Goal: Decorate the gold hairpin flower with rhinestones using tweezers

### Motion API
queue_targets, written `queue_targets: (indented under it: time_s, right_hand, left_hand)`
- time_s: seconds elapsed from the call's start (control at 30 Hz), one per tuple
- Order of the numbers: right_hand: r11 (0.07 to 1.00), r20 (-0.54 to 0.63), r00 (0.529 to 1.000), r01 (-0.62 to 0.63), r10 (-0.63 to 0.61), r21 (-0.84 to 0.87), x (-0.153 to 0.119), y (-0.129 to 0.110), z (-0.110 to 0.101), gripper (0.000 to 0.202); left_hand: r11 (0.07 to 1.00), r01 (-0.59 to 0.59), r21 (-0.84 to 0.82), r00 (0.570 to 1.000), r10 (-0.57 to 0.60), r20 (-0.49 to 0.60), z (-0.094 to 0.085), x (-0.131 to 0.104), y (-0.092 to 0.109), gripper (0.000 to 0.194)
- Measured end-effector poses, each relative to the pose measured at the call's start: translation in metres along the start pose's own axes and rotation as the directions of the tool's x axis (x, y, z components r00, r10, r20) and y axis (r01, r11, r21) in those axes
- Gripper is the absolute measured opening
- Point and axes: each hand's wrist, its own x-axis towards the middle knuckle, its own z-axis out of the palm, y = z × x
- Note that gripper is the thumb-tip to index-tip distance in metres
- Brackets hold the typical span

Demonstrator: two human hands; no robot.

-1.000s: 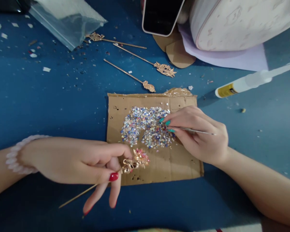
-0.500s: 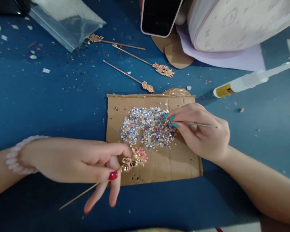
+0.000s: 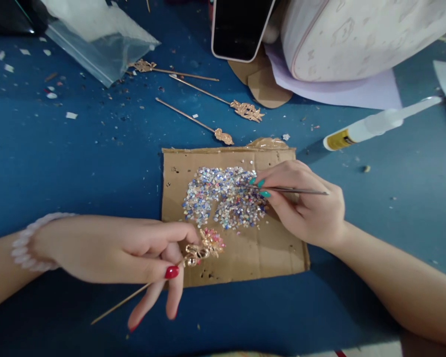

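Note:
Between the thumb and fingers of my left hand is a gold hairpin with a flower head set with pink stones. Its thin stem sticks out below the hand towards the lower left. My right hand pinches a slim metal tool, which looks like tweezers; its tip is among a spread of small shiny rhinestones, mostly silver and blue. The rhinestones lie on a piece of brown cardboard, and the hairpin's head is held over its lower left part.
Beyond the cardboard lie several gold hairpins, a plastic zip bag, and a phone. A white pouch stands on purple paper. To the right is a glue bottle. Small scraps dot the blue table.
The view has shifted slightly, moving the table items a little left and down. Both hands keep their grips; the metal tool has turned a little in my right hand.

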Motion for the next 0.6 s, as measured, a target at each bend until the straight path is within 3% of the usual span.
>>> queue_targets:
  time_s: [0.33, 0.6]
  right_hand:
    - [0.995, 0.061, 0.998, 0.020, -0.026, 0.094, -0.002, -0.002, 0.000, 0.024]
    - [1.000, -0.040, 0.999, -0.001, 0.003, 0.031, 0.000, 0.000, 0.001, 0.028]
  left_hand:
    - [0.998, -0.025, -0.062, 1.000, 0.026, 0.010, -0.004, -0.003, -0.012, 0.041]
    - [0.998, -0.026, 0.061, 1.000, 0.026, -0.011, 0.000, -0.001, 0.001, 0.039]
